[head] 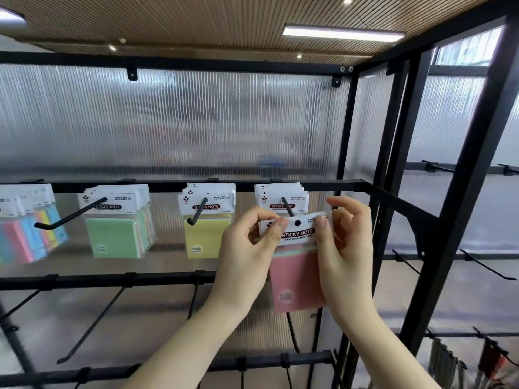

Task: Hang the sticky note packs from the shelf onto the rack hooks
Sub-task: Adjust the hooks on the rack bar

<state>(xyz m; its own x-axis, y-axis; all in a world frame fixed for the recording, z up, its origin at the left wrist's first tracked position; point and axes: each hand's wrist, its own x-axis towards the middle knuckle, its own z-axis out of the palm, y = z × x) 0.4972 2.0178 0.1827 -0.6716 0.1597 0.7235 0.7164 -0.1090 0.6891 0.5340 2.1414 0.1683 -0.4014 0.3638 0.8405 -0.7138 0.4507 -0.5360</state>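
1. One black metal rack [365,189] w/ ribbed clear panels behind fills the view; crossbars carry rows of black hooks.
2. Four hooks on the upper crossbar hold hanging packs: multicolour packs [25,228] far left, green packs [118,220], yellow packs [206,220], then a stack [276,196] on the hook [287,206] at right.
3. Left hand [247,248] & right hand [348,242] are close together, each pinching a top corner of the pink pack [297,265] by its white header card.
4. Pink pack hangs slightly tilted, its header hole at the tip of the hook at right, in front of the stack.
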